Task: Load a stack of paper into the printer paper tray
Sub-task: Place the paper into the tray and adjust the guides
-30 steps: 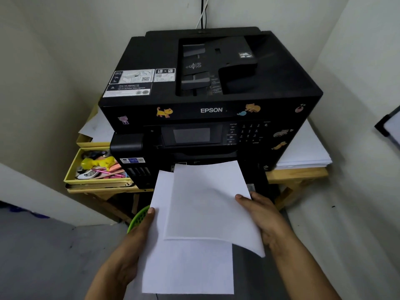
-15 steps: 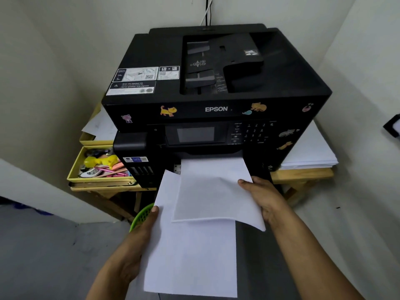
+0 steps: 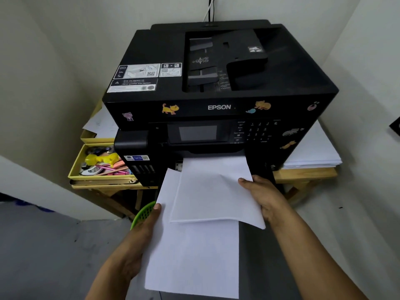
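A black Epson printer (image 3: 218,83) stands on a wooden table. My right hand (image 3: 263,198) grips the right edge of an upper white sheet (image 3: 214,189), whose far edge lies inside the dark front opening (image 3: 214,153) under the control panel. My left hand (image 3: 142,232) holds the left edge of a lower white sheet (image 3: 194,256), which lies below and nearer to me, outside the printer. The tray itself is hidden behind the paper.
A yellow tray (image 3: 75,169) of pens and small items sits left of the printer. A thick stack of white paper (image 3: 313,152) rests on the wooden table (image 3: 303,173) at the right. A green basket (image 3: 144,212) shows below. Walls close in on both sides.
My right hand has pushed the upper sheet forward, so its far edge now lies inside the printer's front opening. The lower sheet in my left hand moved forward a little.
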